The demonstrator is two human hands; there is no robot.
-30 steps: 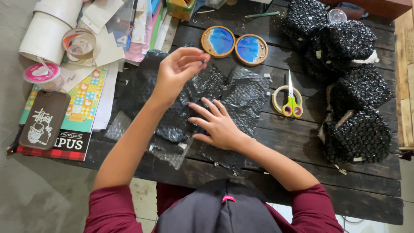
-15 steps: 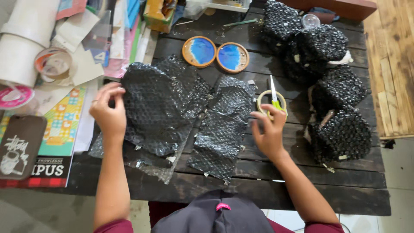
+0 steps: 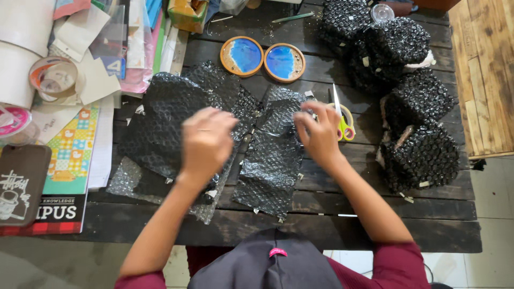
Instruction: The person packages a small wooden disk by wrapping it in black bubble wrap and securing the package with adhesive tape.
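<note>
Bubble wrap (image 3: 267,166) between hands — right hand (image 3: 319,134) pinching its edge, left hand (image 3: 206,142) blurred, grip unclear.

We have a single head-worn view, looking almost straight down from above the person's cap (image 3: 270,262). It sits close over the dark plank worktop (image 3: 342,225), whose near edge crosses the lower frame. No second view shares the scene.

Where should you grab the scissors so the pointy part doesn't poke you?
Take the scissors by the yellow-green finger loops, coming from the near side of the dark wooden table. The blades point away toward the two round blue coasters, so the loops are the blunt end, right beside the right hand.
</note>
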